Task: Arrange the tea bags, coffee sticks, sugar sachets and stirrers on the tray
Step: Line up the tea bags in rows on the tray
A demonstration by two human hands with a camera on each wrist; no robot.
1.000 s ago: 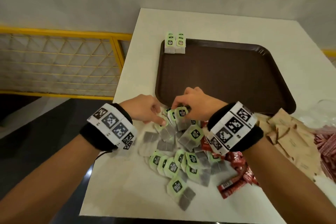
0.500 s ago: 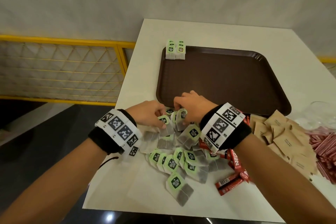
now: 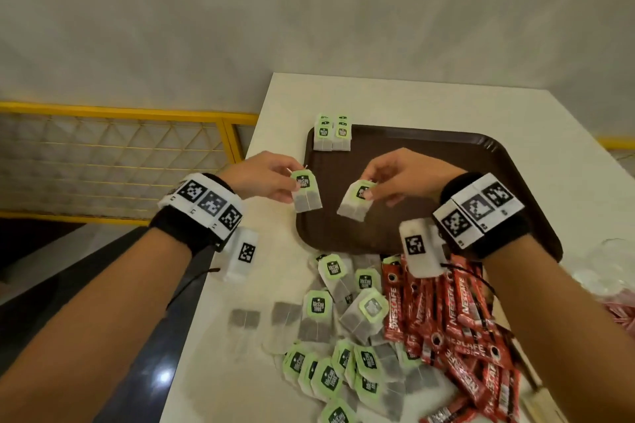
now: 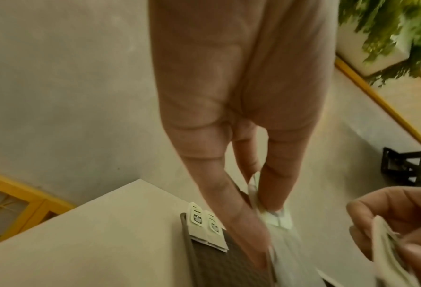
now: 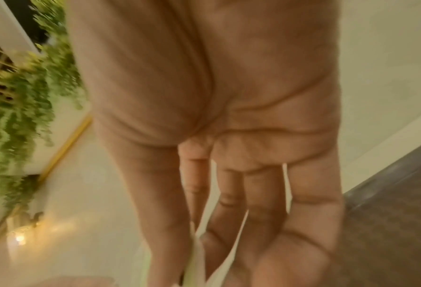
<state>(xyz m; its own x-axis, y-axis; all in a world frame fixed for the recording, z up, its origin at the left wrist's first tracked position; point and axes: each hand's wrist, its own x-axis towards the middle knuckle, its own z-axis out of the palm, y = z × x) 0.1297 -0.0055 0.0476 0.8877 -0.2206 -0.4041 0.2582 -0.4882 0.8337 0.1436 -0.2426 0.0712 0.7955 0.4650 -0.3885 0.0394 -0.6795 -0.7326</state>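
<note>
My left hand (image 3: 275, 178) pinches a green-tagged tea bag (image 3: 307, 194) by its top, hanging over the left edge of the brown tray (image 3: 446, 161). My right hand (image 3: 395, 178) pinches another tea bag (image 3: 355, 204) over the tray's near left part. Two short rows of tea bags (image 3: 332, 132) lie in the tray's far left corner, also seen as placed tea bags (image 4: 204, 227) in the left wrist view. A loose pile of tea bags (image 3: 343, 336) lies on the white table in front of the tray, with red coffee sticks (image 3: 457, 326) to its right.
The white table (image 3: 567, 134) stands against a grey wall; its left edge drops to a dark floor beside a yellow railing (image 3: 120, 110). Clear plastic (image 3: 615, 251) and pink-red sachets (image 3: 622, 312) lie at the far right. Most of the tray's floor is bare.
Both hands have lifted from the tea bag pile and moved forward over the tray's near left part, each now holding a tea bag. The head view has shifted closer.
</note>
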